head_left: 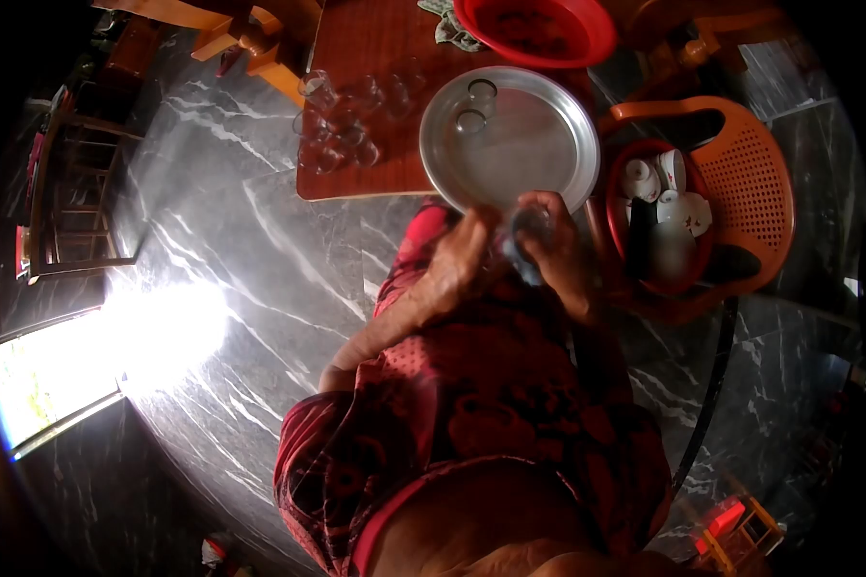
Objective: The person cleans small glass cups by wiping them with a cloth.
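Note:
My right hand (570,255) is wrapped around a clear drinking glass (529,236), held over my lap just below the rim of a round metal tray (539,163). Close beside the glass, my left hand (464,252) has its fingers curled together; what they grip is blurred and hidden. Two rings that look like rims of clear glasses (476,106) show at the tray's upper left. Several more clear glasses (337,125) are grouped on the wooden table (375,43) to the left of the tray.
A red basin (587,43) and a patterned cloth (449,27) sit at the table's far side. On my right, an orange plastic chair (765,183) holds a red tub (707,245) of white cups (678,207). Wooden chairs (269,48) stand beyond, over a dark marbled floor (260,221).

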A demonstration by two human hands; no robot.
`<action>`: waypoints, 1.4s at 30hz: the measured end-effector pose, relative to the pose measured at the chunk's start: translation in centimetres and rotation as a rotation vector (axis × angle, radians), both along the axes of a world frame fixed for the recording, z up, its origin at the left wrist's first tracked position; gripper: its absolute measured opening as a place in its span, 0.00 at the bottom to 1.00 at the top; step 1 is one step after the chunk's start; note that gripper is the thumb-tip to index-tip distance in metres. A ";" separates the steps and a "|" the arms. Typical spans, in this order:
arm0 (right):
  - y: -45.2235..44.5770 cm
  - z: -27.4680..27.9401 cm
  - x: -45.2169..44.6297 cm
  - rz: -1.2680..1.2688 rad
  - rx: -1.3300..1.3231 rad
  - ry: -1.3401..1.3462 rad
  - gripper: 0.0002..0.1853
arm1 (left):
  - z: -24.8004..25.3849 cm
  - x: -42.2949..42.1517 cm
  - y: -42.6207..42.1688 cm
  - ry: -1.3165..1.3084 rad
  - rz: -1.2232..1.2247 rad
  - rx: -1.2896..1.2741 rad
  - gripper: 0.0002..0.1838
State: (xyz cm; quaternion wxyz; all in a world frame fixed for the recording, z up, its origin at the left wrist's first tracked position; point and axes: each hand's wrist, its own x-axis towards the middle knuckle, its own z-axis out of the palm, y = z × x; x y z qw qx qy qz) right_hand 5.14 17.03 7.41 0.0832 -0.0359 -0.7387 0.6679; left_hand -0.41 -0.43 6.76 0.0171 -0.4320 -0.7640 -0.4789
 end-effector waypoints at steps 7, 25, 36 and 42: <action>-0.6 0.4 0.0 -0.189 0.021 0.019 0.13 | 0.6 0.0 0.0 -0.707 0.013 0.112 0.42; 0.1 -0.4 -0.8 -0.135 0.157 0.012 0.17 | -0.7 0.2 0.5 0.097 0.054 0.020 0.34; 0.4 0.7 -0.1 0.008 -0.012 0.066 0.18 | -1.3 -0.8 0.2 -1.139 -0.011 0.448 0.28; 0.7 0.5 0.7 0.219 -0.356 -0.001 0.27 | -0.3 -0.7 0.1 -1.358 -0.066 0.521 0.32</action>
